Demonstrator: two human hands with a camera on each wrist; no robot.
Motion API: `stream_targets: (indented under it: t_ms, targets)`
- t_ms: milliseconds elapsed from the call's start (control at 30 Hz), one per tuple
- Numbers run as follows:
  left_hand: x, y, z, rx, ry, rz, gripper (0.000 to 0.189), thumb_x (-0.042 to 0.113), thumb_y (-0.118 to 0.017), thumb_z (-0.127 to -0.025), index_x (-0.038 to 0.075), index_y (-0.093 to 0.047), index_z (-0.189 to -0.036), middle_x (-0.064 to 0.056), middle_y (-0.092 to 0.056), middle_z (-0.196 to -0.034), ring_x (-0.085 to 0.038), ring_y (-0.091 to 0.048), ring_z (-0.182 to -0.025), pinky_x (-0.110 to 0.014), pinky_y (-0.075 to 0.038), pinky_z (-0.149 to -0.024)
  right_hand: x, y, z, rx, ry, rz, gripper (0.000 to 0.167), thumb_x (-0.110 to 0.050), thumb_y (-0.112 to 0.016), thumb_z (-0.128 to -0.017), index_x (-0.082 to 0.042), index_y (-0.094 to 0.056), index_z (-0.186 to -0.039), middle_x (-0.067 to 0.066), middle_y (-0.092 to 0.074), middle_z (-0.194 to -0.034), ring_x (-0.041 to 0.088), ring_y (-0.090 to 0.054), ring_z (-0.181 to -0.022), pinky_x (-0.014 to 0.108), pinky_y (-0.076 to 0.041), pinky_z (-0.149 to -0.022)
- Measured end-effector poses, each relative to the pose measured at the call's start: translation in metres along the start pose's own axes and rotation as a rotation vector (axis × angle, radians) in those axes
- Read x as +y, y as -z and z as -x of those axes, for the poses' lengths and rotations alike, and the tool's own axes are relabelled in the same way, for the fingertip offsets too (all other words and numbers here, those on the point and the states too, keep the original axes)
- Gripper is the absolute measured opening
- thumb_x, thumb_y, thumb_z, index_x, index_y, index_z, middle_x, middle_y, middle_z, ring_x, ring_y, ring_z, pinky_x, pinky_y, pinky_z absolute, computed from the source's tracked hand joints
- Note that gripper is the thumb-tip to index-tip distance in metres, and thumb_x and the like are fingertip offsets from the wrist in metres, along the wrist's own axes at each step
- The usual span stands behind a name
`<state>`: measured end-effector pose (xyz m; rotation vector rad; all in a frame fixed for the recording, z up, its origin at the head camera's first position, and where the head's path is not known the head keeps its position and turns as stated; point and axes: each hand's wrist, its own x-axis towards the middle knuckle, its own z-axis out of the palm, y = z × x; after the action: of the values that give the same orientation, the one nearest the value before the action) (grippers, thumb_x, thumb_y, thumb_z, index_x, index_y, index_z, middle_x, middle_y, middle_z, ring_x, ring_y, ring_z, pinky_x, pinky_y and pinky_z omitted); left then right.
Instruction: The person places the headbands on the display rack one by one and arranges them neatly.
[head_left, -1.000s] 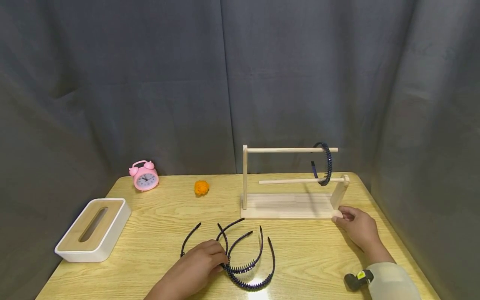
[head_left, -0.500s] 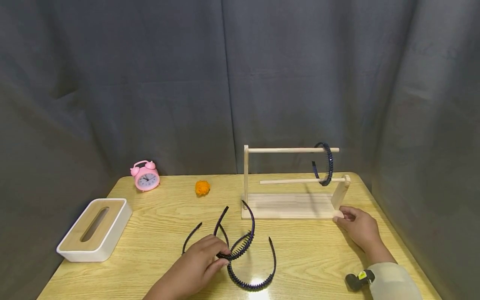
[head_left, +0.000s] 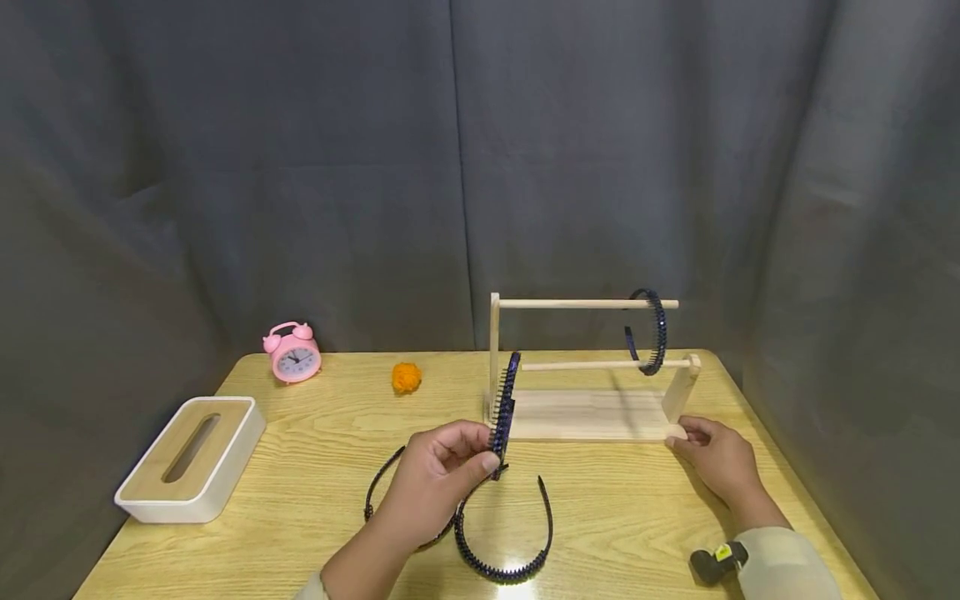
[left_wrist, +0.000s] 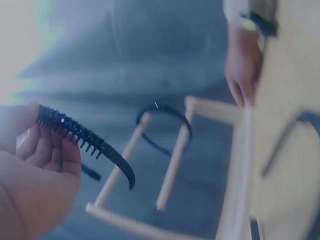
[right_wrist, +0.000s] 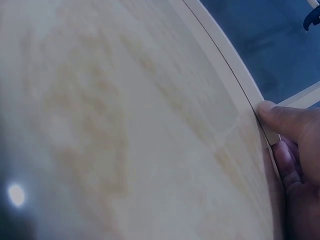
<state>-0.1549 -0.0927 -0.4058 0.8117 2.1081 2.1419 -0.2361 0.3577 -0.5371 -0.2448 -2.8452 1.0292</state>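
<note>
Fingers and thumb of my left hand (head_left: 431,483) pinch a dark headband (head_left: 506,408) with little teeth. I hold it up above the surface (head_left: 322,433), so that it covers part of the left end of a wooden stand (head_left: 585,414). I cannot tell if it touches the stand.

My right hand (head_left: 716,454) pinches the front right corner of the stand's base, with the thumb on top.

One hanging headband (head_left: 660,333) is on the stand. It crosses both rods near their right ends. Two more headbands lie flat: the left headband (head_left: 368,506) is partly hidden by my left hand, and the right headband (head_left: 502,575) makes a big curve next to it. I cannot tell if those two touch.

Far back on the left stands a pink clock (head_left: 295,364), with a fuzzy orange ball (head_left: 406,377) to its right. A white box (head_left: 210,458) with a wooden top and a long slot sits near the left edge. Behind everything hangs a dark curtain (head_left: 337,183).
</note>
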Motion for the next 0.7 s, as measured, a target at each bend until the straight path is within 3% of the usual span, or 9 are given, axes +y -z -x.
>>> stream_targets:
  t_ms: [100,233,400,533,700]
  targets:
    - [0.010,-0.013,-0.021,0.031,0.040,0.067,0.025,0.013,-0.076,-0.104,-0.009,-0.073,-0.114,0.008,-0.074,-0.097,-0.007,-0.067,-0.089,-0.020,-0.058,-0.081,0.001,0.000,0.000,-0.002,0.002,0.003,0.058,-0.037,-0.079,-0.102,0.001,-0.066,-0.145,0.024,-0.075,-0.128,0.041,-0.070,-0.117,0.056,-0.054,-0.095]
    - [0.018,-0.029,-0.052,0.060,0.066,0.091,0.026,0.015,-0.077,-0.104,-0.007,-0.074,-0.117,0.008,-0.074,-0.097,-0.009,-0.067,-0.093,-0.021,-0.057,-0.085,0.005,-0.001,0.000,-0.009,0.005,-0.005,0.060,-0.038,-0.078,-0.102,0.001,-0.066,-0.146,0.023,-0.075,-0.129,0.041,-0.070,-0.118,0.057,-0.054,-0.095]
    - [0.022,-0.043,-0.094,0.083,0.116,0.133,0.021,0.012,-0.074,-0.106,-0.004,-0.073,-0.120,0.005,-0.074,-0.101,-0.010,-0.068,-0.098,-0.023,-0.057,-0.093,0.011,-0.004,-0.002,0.002,0.013,-0.012,0.060,-0.039,-0.079,-0.102,0.000,-0.067,-0.145,0.020,-0.077,-0.127,0.038,-0.071,-0.116,0.048,-0.055,-0.092]
    - [0.031,-0.051,-0.126,0.095,0.149,0.255,0.018,0.008,-0.069,-0.108,-0.006,-0.071,-0.120,0.001,-0.073,-0.101,-0.010,-0.070,-0.093,-0.028,-0.059,-0.099,0.013,-0.005,-0.004,0.006,0.018,-0.016,0.060,-0.041,-0.080,-0.101,0.000,-0.068,-0.145,0.019,-0.077,-0.126,0.036,-0.072,-0.114,0.044,-0.055,-0.090]
    - [0.044,-0.063,-0.153,0.102,0.204,0.303,0.021,0.010,-0.067,-0.110,-0.004,-0.072,-0.124,-0.003,-0.071,-0.110,-0.013,-0.067,-0.096,-0.034,-0.058,-0.102,0.011,-0.004,-0.005,0.010,0.029,-0.009,0.059,-0.040,-0.080,-0.101,0.000,-0.068,-0.143,0.019,-0.077,-0.124,0.036,-0.072,-0.113,0.044,-0.055,-0.089]
